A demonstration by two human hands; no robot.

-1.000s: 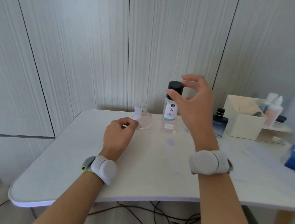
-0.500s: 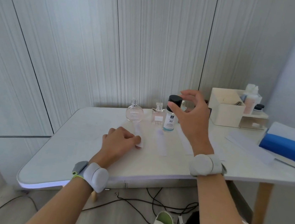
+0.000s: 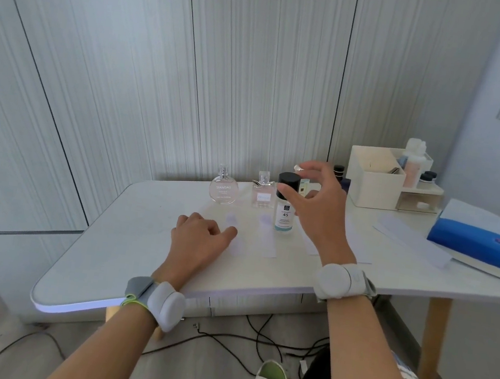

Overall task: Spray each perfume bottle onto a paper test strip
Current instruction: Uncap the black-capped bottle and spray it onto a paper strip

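Three bottles stand in a row at the back of the white table [image 3: 129,237]: a round clear perfume bottle [image 3: 223,187], a square pink one [image 3: 262,194] and a tall clear bottle with a black cap [image 3: 285,215] marked 45. White paper test strips [image 3: 268,237] lie flat in front of them. My left hand [image 3: 199,241] rests on the table, fingers curled, thumb and forefinger on the left strip [image 3: 235,244]. My right hand [image 3: 316,207] hovers at the black cap, fingers spread, thumb close against the neck. A dark blue bottle [image 3: 339,171] peeks out behind it.
A cream organiser box [image 3: 369,185] with toiletry bottles stands at the back right. A blue-and-white pack [image 3: 475,240] and a long paper sheet [image 3: 412,240] lie on the right. Cables and a shoe are on the floor under the table's front edge.
My left hand has brought the strip down from in front of the round bottle and laid it flat. My right hand's fingers have spread away from the black cap. The view has pulled back.
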